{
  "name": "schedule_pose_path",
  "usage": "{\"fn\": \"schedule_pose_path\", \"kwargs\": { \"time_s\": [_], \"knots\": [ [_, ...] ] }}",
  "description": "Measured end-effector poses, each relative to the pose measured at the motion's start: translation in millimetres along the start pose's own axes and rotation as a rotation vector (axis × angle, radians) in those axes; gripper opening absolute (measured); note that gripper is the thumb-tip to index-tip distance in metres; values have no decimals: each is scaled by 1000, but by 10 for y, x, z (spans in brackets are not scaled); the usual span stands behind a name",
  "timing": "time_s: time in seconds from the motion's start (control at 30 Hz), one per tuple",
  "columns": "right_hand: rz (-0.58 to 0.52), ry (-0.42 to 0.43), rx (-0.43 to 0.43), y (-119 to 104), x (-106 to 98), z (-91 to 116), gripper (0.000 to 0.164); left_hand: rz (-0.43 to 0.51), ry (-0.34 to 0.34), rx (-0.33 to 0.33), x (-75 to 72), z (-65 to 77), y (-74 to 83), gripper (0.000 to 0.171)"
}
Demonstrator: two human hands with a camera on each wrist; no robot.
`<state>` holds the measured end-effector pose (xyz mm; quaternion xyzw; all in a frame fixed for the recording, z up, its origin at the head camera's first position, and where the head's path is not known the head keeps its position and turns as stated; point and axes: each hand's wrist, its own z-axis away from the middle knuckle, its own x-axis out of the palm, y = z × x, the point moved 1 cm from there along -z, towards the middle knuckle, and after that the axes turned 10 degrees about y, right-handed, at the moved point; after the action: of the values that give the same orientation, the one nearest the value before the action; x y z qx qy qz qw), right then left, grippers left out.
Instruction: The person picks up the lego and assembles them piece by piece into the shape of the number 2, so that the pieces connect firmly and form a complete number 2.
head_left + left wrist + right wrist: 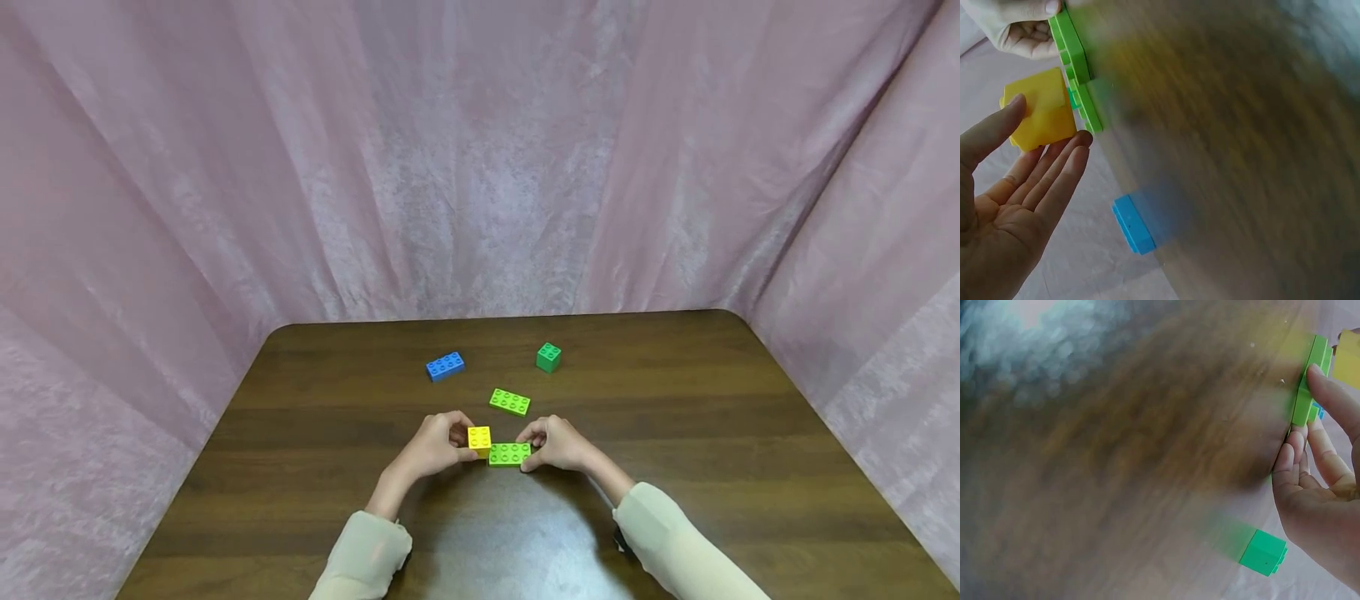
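Note:
My left hand [435,446] pinches a square yellow toy building brick [479,437] between thumb and fingers, studs facing up. In the left wrist view the yellow brick [1041,106] is held a little above the tabletop. With thumb and fingers, my right hand [558,444] grips the right end of a flat light green brick [509,455] that lies on the table. The yellow brick is close over the left end of this green brick. In the right wrist view the thumb rests along the side of the green brick [1305,394].
Just beyond the hands lies a second light green brick [510,402]. Farther back are a blue brick [446,367] on the left and a square dark green brick [548,357] on the right. Pink curtains [480,167] hang around the brown wooden table [660,400].

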<state>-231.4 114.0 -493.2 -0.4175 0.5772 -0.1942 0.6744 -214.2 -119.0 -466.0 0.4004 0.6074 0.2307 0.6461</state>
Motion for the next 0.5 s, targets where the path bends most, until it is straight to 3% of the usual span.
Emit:
{"fn": "schedule_pose_path", "kwargs": {
  "time_s": [0.5],
  "knots": [
    [-44, -8, 19, 59, 1, -22, 32, 3, -32, 29, 120, -33, -6, 27]
  ]
}}
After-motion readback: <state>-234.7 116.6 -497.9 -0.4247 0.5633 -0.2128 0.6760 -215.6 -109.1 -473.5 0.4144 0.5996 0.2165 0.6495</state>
